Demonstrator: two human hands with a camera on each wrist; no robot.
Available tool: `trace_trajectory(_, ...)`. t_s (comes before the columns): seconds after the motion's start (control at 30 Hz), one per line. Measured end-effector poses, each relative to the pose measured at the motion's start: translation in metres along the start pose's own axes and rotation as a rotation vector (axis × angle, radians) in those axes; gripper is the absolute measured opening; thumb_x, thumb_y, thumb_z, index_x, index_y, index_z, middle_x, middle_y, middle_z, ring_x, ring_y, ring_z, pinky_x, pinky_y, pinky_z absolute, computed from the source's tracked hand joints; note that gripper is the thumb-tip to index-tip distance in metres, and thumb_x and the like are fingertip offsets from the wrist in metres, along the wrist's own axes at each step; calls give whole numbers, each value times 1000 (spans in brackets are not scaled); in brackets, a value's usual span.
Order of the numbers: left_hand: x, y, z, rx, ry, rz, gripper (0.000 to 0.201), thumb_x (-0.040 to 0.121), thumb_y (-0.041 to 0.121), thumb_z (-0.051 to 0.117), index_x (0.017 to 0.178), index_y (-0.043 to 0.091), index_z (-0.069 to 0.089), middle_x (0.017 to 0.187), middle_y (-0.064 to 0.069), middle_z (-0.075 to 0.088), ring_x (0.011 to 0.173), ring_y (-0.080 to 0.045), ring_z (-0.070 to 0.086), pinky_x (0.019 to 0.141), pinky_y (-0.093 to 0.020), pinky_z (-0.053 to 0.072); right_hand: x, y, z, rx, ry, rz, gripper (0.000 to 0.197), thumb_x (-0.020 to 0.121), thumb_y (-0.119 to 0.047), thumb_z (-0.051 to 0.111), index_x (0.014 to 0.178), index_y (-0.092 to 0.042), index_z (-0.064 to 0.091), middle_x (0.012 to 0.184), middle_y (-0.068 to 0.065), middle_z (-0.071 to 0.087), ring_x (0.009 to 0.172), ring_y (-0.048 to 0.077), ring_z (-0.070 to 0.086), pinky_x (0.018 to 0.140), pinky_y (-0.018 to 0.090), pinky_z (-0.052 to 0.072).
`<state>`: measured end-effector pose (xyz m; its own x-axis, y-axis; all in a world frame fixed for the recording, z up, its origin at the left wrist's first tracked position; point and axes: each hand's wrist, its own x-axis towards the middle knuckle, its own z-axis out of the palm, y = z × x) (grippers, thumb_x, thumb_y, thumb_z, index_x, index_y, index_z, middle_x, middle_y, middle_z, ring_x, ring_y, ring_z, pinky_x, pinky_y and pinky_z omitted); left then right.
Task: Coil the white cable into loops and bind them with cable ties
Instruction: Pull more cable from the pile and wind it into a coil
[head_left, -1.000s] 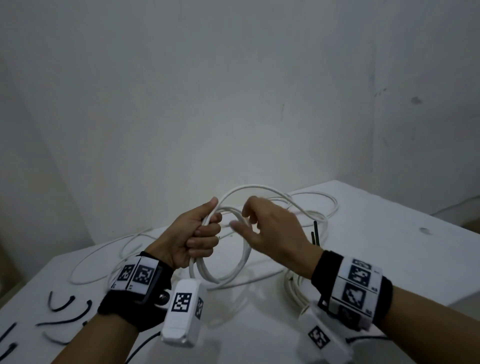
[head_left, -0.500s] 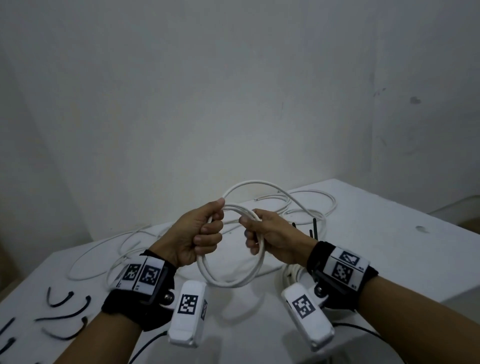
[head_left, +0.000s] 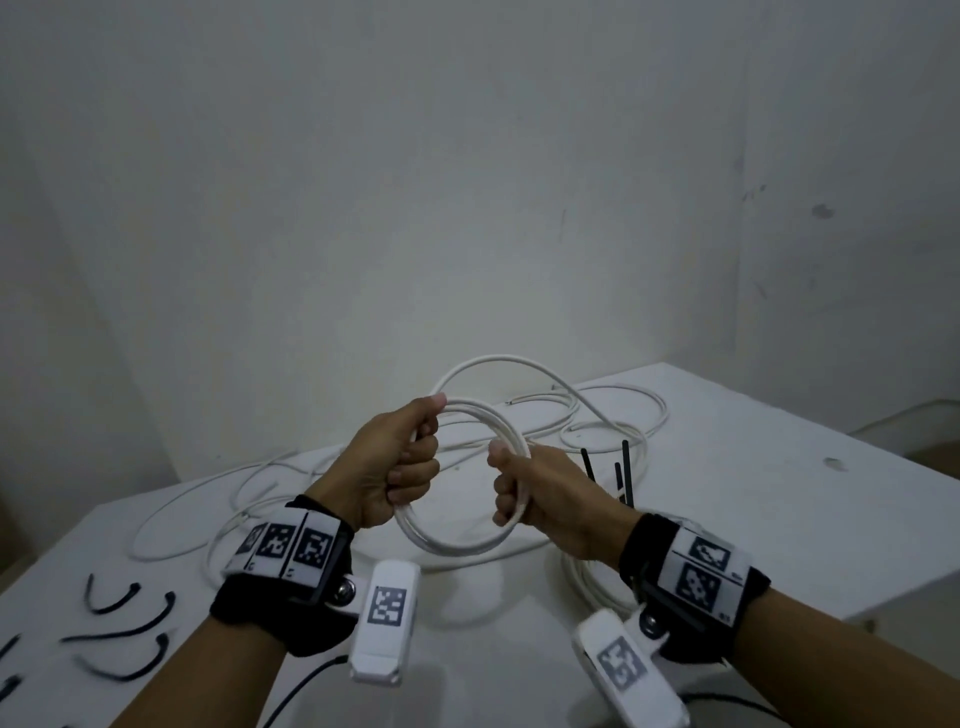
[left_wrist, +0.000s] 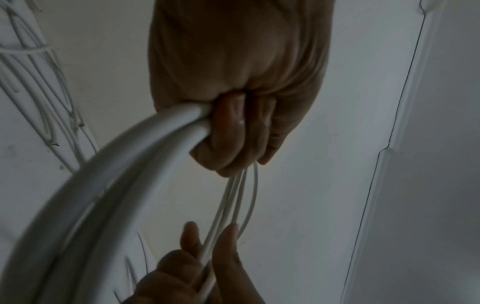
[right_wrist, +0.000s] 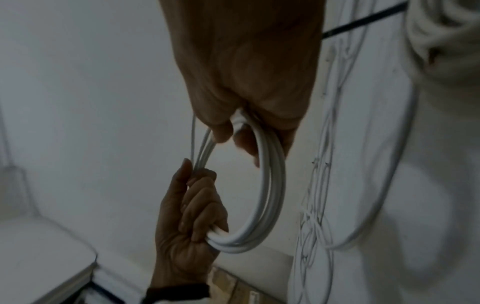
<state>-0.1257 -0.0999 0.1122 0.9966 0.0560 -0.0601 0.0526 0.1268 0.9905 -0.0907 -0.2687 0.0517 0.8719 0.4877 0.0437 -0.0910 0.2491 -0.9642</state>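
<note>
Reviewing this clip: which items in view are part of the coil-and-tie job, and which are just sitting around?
Part of the job:
- white cable coil, gripped by left hand and right hand
- uncoiled cable slack trailing on the table
- loose black cable ties at the table's left

Lying about:
- already bundled white coil with black tie ends sticking up

A white cable (head_left: 457, 543), wound into several round loops, hangs upright mid-frame, its slack trailing across the surface behind. Black cable ties (head_left: 124, 631) lie lower left.
</note>
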Motion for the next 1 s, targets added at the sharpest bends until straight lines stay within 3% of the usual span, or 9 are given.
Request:
trace_trajectory(0.07, -3, 3, -6, 55, 0, -6, 38, 93, 34, 56, 63, 17, 40, 42, 6, 22, 27, -6, 16, 34, -8, 13, -4, -6, -5, -287, 84, -66, 37, 86, -39, 65, 108, -14, 50, 83, 2, 60, 74, 16, 60, 66, 26, 50)
trace_trajectory(0.2, -13, 10, -16, 141, -49, -11, 38, 93, 34, 54, 63, 18, 37, 42, 6, 20, 27, -6, 14, 36, -7, 12, 3, -29, -27, -781, 441, -533, 42, 90, -32, 61, 127, -21, 45, 112, 2, 53, 99, 16, 53, 82, 27, 43)
trace_trajectory(0.3, -18, 17, -18, 141, -114, -11, 37, 89, 36, 55, 62, 18, 37, 40, 7, 20, 26, -5, 14, 36, -8, 10, 27, -37, -41, -1140, 403, -502, 45, 96, -33, 48, 138, -22, 38, 135, 4, 47, 122, 21, 45, 103, 38, 31)
trace_trajectory(0.4, -20, 25, -26, 5, -153, 5, 37, 87, 39, 54, 60, 19, 39, 36, 7, 21, 23, -4, 17, 34, -7, 10, 46, -35, -52, -1327, 255, -310, 29, 100, -31, 38, 117, -12, 53, 108, 7, 65, 104, 28, 56, 86, 33, 34)
trace_trajectory(0.5, -19, 33, -42, -114, -103, 52, 39, 89, 38, 49, 57, 18, 40, 34, 7, 22, 20, -4, 19, 33, -6, 11, 53, -33, -69, -1210, 147, -199, 35, 101, -29, 36, 94, -2, 57, 85, 7, 59, 82, 24, 52, 66, 31, 33)
trace_trajectory(0.63, -18, 41, -69, -233, -46, 135, 38, 80, 36, 57, 51, 18, 42, 32, 8, 20, 18, -4, 21, 27, -7, 13, 58, -47, -106, -1372, 228, -232, 30, 102, -32, 34, 86, -9, 43, 77, 8, 51, 76, 25, 48, 64, 33, 30)
trace_trajectory(0.8, -13, 47, -98, -303, -68, 228, 45, 46, 36, 88, 46, 21, 46, 30, 7, 23, 18, -6, 24, 24, -12, 14, 59, -91, -150, -1416, 394, -252, 28, 102, -30, 36, 88, -6, 43, 76, 14, 51, 75, 29, 50, 62, 33, 28)
trace_trajectory(0.9, -6, 40, -96, -321, -116, 201, 54, 35, 34, 97, 47, 20, 47, 30, 6, 27, 18, -6, 27, 24, -11, 15, 61, -119, -142, -1368, 437, -375, 26, 102, -28, 35, 90, -6, 39, 69, 9, 45, 71, 29, 47, 61, 33, 26)
trace_trajectory(1.0, 2, 32, -84, -331, -179, 152, 53, 36, 34, 97, 48, 19, 48, 30, 5, 28, 18, -6, 27, 23, -10, 17, 55, -142, -115, -1254, 442, -714, 20, 102, -26, 35, 98, -6, 37, 74, 6, 44, 64, 24, 40, 63, 31, 26)
